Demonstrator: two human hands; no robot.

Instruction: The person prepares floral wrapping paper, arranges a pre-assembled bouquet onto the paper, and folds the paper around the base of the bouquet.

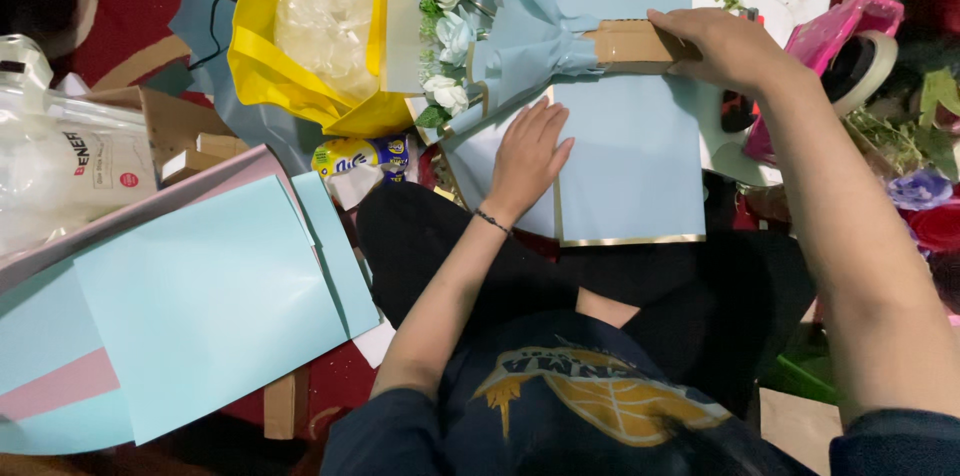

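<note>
The bouquet (470, 36) lies sideways across the top centre of the view, flower heads toward the left, stem end toward the right, resting on a light blue wrapping sheet (625, 171) w/ a thin gold border. The right hand (725, 46) is at the stem end; the left hand (528, 158) sits just below the bouquet's wrapped middle, on the sheet.

Bouquet: white and pale blue roses w/ small green leaves, already wrapped in matching light blue paper gathered in at the neck. The handle (630, 44) is wound in brown tape or paper (can't tell which, view is a bit dim there).

Right hand: fingers curled closed round the brown handle from above, thumb side hidden. Left hand: flat, fingers spread slightly and pointing up-right, palm pressed on the blue sheet, gripping nothing. A dark bracelet (492, 222) is on that wrist.

Around: a yellow bag (260, 61) w/ clear plastic inside lies just left of the flowers, touching them. More blue and pink sheets (200, 306) are stacked at lower left, well apart from the hands. A pink tape dispenser (850, 41) sits near the right forearm.
</note>
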